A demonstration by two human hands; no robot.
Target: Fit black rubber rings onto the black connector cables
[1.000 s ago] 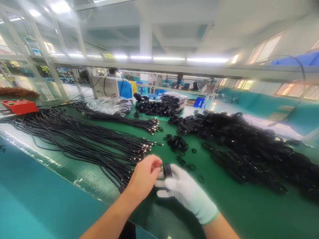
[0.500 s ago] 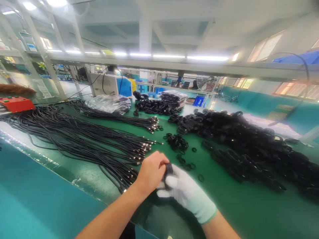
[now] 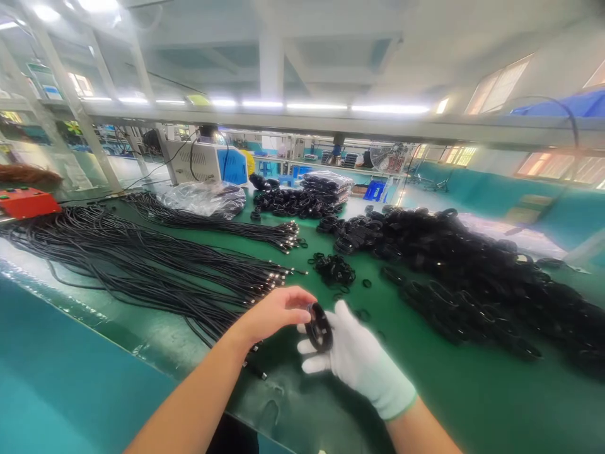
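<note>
My bare left hand pinches the upper left edge of a coiled black cable between thumb and fingers. The coil stands tilted, its round opening partly facing me. My right hand, in a white glove, is open beside and behind the coil. Its thumb points up, apart from the coil, and its fingers stretch out past the coil's lower left side. Whether the glove bears any of the coil's weight cannot be told. Long black cables with metal plug ends lie to the left of my hands.
A small heap of black rings lies ahead on the green mat. To the right spreads a large pile of coiled cables. A clear plastic bag, a blue-and-white machine and a red control box stand farther back.
My right hand has opened, its thumb lifting off the coil. The coil has turned its opening more toward me, and my left hand has moved slightly left.
</note>
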